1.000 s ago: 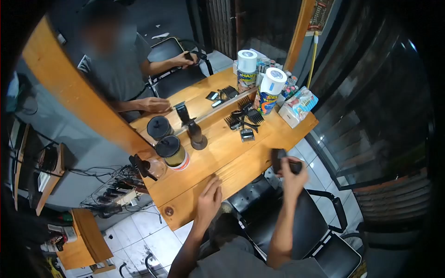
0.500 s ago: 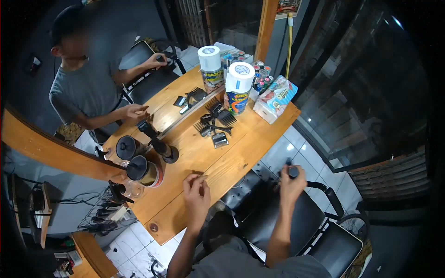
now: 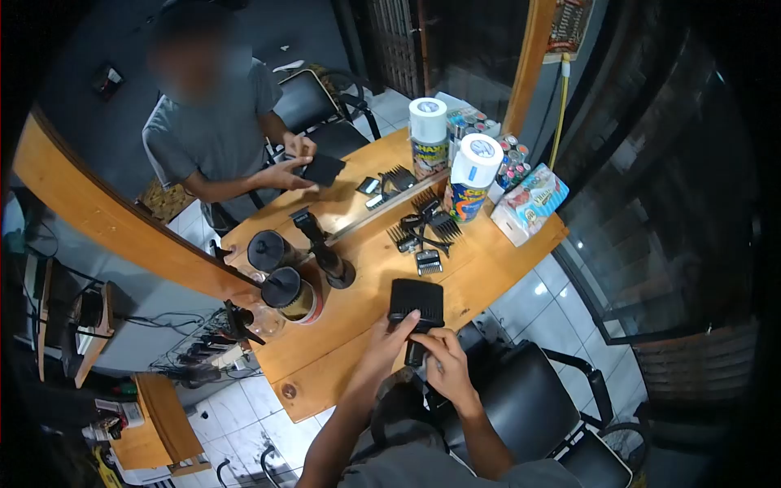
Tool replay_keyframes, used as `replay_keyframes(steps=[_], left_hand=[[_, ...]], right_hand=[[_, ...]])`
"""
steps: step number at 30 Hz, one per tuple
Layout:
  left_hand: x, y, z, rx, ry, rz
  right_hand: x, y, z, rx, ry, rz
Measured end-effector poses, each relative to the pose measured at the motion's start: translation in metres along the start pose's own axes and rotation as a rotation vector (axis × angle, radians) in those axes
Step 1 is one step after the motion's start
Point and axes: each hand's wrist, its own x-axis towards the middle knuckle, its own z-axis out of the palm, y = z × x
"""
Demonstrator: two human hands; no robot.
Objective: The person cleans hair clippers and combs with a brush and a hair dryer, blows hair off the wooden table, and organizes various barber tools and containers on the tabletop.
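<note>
A black, wide-headed brush (image 3: 417, 301) is held over the front edge of the wooden table (image 3: 350, 358). Around the left side of its head, with the thumb on top, is my left hand (image 3: 389, 342). My right hand (image 3: 443, 358) has its fingers closed at the brush's handle, just below the head. Beyond the brush lie black clipper guards (image 3: 428, 261) in a loose group. A black clipper (image 3: 332, 264) stands upright to the left, beside a container with a black lid (image 3: 285, 291).
A spray can with a white roll (image 3: 477, 163) and a tissue pack (image 3: 533, 203) stand at the table's back right. A large mirror (image 3: 342, 122) rises behind. Black chairs (image 3: 529, 390) are at the lower right; cables (image 3: 175, 325) hang at the left.
The right hand has come left with the brush, from over the chair to the table edge. My left hand has moved to the brush head and taken hold. The camera view has shifted.
</note>
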Motion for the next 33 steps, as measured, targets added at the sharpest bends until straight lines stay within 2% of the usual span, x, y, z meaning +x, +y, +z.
replay_keyframes(steps=[1, 2, 3, 5, 7, 11, 12, 15, 16, 19, 20, 24, 26, 33], left_hand=[[0.0, 0.006, -0.002, -0.028, 0.015, 0.022], [-0.003, 0.013, -0.002, -0.115, -0.018, 0.048], [-0.002, 0.017, -0.007, -0.048, -0.05, 0.052], [0.004, 0.017, -0.018, 0.033, -0.103, 0.094], [0.008, 0.025, -0.019, 0.102, -0.116, 0.187], [0.024, 0.02, -0.03, 0.204, -0.043, 0.352], [0.028, 0.016, -0.03, 0.298, 0.017, 0.515], [0.016, 0.007, -0.035, 0.664, 0.26, 0.479], [0.011, 0.004, -0.033, 0.645, 0.283, 0.45], [0.009, -0.022, -0.048, 0.886, 0.322, 0.527], [0.008, -0.027, -0.05, 1.059, 0.355, 0.617], [-0.001, -0.03, -0.053, 1.299, 0.323, 0.654], [-0.006, -0.035, -0.051, 1.457, 0.353, 0.672], [-0.01, -0.037, -0.055, 1.433, 0.351, 0.699]], right_hand=[[-0.002, 0.007, 0.003, 0.188, 0.039, 0.071], [-0.005, 0.009, 0.003, 0.407, 0.066, 0.255], [-0.003, 0.01, 0.002, 0.624, 0.084, 0.445], [0.01, 0.011, -0.001, 0.29, -0.16, 0.432], [0.029, 0.014, 0.001, 0.13, -0.256, 0.31], [0.06, 0.052, 0.032, 0.116, -0.173, 0.252], [0.071, 0.062, 0.045, 0.088, -0.131, 0.201], [0.096, 0.069, 0.082, -0.057, 0.117, 0.018], [0.103, 0.067, 0.088, -0.047, 0.089, 0.147], [0.123, 0.069, 0.096, -0.168, 0.086, -0.023], [0.126, 0.071, 0.102, -0.178, 0.075, 0.049], [0.146, 0.079, 0.117, -0.143, 0.129, -0.094], [0.146, 0.081, 0.121, -0.166, 0.107, -0.074], [0.135, 0.068, 0.121, -0.196, 0.131, -0.032]])
